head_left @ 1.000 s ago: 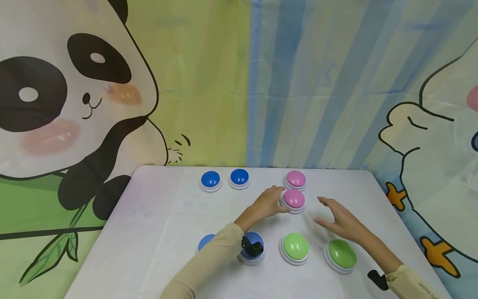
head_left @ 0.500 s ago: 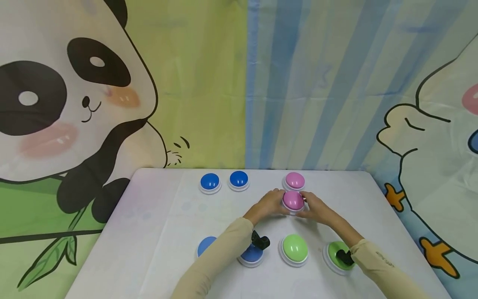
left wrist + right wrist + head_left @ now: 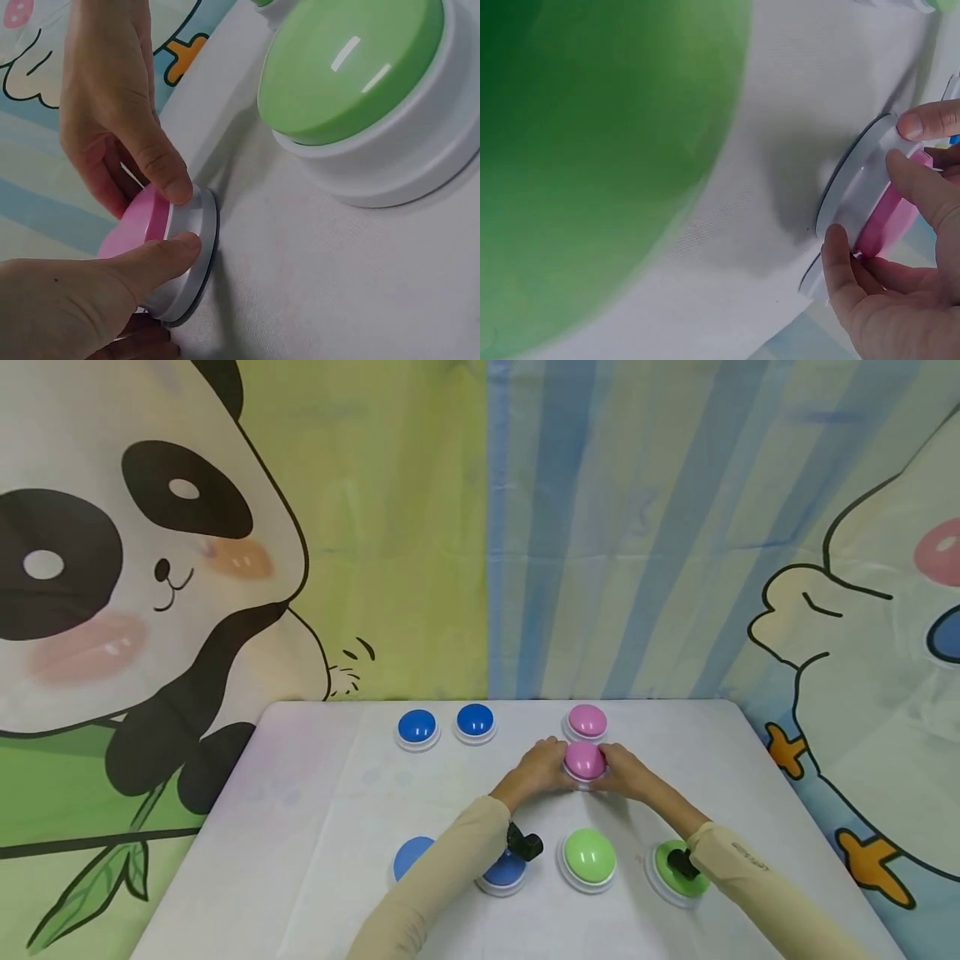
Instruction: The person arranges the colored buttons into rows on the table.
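Observation:
A pink push button (image 3: pixel 585 761) with a white round base is held between both hands, just in front of another pink button (image 3: pixel 587 720). My left hand (image 3: pixel 542 767) grips its left side, and my right hand (image 3: pixel 627 773) grips its right side. In the left wrist view, the left thumb (image 3: pixel 161 262) and the right thumb (image 3: pixel 159 161) press the white base (image 3: pixel 191 225) on its near side. From the right wrist view, fingers (image 3: pixel 841 270) reach round the rim, and the base's dark underside edge is close over the white table.
Two blue buttons (image 3: pixel 417 727) stand near the white table's (image 3: pixel 315 860) back edge. In front, two more blue buttons (image 3: pixel 411 856) lie partly behind the left sleeve (image 3: pixel 442 868). Green buttons (image 3: pixel 589 856) stand front right, one under the right wrist's black camera (image 3: pixel 682 863).
My right hand has moved left and inward from beside the pink button to take hold of its right side. My left hand keeps its grip on the left side.

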Action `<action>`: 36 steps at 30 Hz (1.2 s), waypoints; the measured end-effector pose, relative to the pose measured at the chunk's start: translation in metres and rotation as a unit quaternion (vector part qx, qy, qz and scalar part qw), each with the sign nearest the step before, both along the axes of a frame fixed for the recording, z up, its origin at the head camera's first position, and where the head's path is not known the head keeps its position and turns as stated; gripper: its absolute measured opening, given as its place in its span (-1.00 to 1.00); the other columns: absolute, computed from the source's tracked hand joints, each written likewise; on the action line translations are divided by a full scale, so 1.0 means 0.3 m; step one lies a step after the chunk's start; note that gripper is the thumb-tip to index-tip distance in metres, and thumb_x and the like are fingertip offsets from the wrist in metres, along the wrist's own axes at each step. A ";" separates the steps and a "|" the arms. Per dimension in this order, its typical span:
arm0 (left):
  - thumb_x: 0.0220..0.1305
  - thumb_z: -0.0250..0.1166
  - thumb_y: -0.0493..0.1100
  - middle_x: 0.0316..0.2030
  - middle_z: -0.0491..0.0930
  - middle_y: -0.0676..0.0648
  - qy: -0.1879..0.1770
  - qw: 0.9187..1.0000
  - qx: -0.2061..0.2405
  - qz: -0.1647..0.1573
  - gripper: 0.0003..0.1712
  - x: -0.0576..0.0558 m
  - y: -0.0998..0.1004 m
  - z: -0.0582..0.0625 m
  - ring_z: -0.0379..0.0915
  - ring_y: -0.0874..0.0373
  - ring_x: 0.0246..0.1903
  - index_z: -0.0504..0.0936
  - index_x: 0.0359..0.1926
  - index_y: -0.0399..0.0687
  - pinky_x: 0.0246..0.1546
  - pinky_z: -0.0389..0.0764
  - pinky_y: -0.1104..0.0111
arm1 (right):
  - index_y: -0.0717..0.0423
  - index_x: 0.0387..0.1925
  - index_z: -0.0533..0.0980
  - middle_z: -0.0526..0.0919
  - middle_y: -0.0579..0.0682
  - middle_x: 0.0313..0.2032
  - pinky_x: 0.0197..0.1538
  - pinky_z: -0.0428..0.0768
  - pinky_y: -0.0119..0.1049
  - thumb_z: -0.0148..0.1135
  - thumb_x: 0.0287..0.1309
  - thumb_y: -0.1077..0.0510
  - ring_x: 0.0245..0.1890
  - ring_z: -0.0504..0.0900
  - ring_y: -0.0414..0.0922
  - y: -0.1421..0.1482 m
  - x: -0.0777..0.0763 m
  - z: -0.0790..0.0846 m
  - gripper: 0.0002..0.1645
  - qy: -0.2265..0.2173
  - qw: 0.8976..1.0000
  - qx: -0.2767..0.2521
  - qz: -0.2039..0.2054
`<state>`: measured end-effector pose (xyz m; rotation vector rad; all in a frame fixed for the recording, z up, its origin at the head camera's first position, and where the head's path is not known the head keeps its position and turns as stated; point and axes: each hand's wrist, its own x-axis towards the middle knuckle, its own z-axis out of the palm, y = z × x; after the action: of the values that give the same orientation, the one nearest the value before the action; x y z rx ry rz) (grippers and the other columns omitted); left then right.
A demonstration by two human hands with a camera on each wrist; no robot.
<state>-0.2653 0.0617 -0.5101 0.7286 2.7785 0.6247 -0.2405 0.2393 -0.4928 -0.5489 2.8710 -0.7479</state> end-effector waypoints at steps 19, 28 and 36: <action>-0.21 0.49 0.14 -0.21 0.50 0.05 -0.009 0.998 0.051 -0.024 -0.29 0.020 -0.087 0.048 0.37 0.30 -0.23 0.53 -0.01 -0.05 -0.16 0.48 0.51 | 0.25 0.03 0.42 0.57 0.11 -0.15 -0.05 0.60 -0.15 0.50 -0.26 0.11 -0.13 0.54 -0.05 -0.029 0.045 0.028 -0.26 -0.006 0.999 -0.042 -0.012; -0.22 0.49 0.14 -0.17 0.47 0.02 -0.003 0.996 0.081 -0.029 -0.21 0.046 -0.176 0.087 0.37 0.29 -0.21 0.49 0.07 -0.08 -0.22 0.49 0.55 | 0.15 -0.02 0.43 0.57 0.01 -0.16 -0.12 0.62 -0.25 0.52 -0.32 -0.07 -0.18 0.55 -0.12 -0.071 0.075 0.064 -0.22 0.069 0.997 -0.034 0.006; -0.20 0.47 0.18 -0.21 0.45 0.04 0.004 0.993 0.108 -0.046 -0.21 0.075 -0.272 0.103 0.41 0.26 -0.24 0.50 0.10 0.00 -0.28 0.48 0.59 | 0.12 -0.08 0.46 0.59 -0.02 -0.21 -0.16 0.63 -0.26 0.50 -0.33 -0.14 -0.21 0.58 -0.14 -0.134 0.106 0.085 -0.26 0.086 0.995 -0.040 0.013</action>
<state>-0.2427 -0.0200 -0.4792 0.8986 2.6933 0.9138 -0.2087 0.1990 -0.4672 -0.6918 2.9941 -0.8548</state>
